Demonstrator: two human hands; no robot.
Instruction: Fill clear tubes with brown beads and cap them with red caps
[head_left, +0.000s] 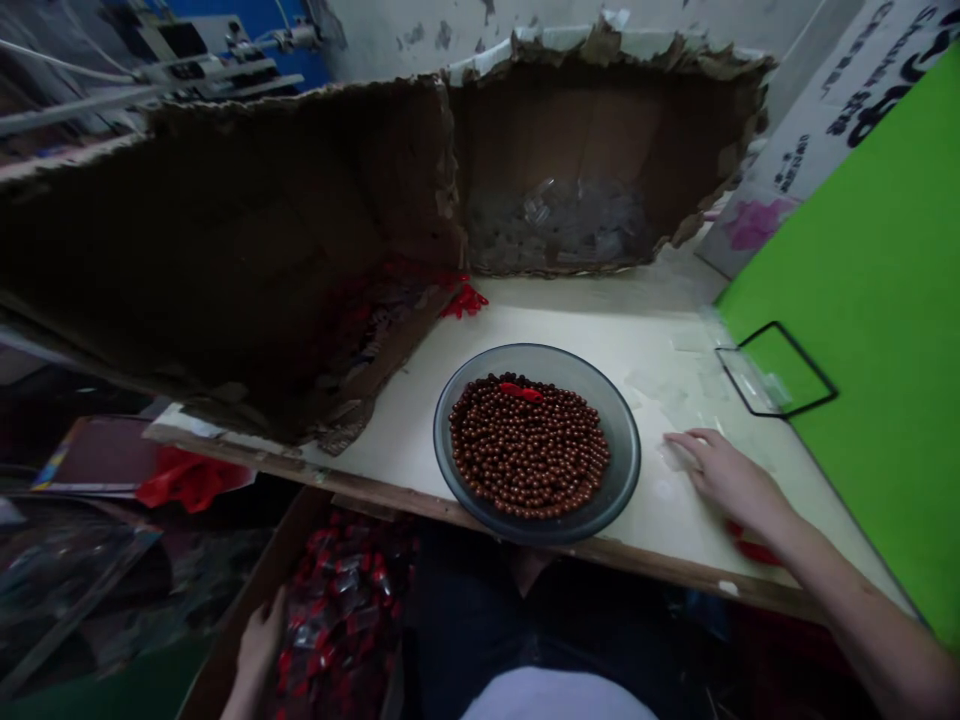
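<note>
My right hand [731, 482] is over the white tabletop, right of the bowl. Its thumb and fingers close on a small clear plastic piece [677, 457], partly blurred. Low on the left, my left hand [262, 635] is at the side of a carton [238, 575] full of small clear-and-red pieces [341, 605]. Its fingers look loosely apart, and nothing shows in them. A grey bowl [628, 470] stands at the table's front edge. Coiled strings of brown beads [529, 450] fill it, with a red piece [521, 392] on top.
A torn cardboard box [300, 190] with red pieces [465, 298] spilling out is at the left. Another cardboard compartment [555, 120] holds clear plastic pieces [585, 215]. A green panel [877, 300] and a black wire frame [806, 365] border the right side.
</note>
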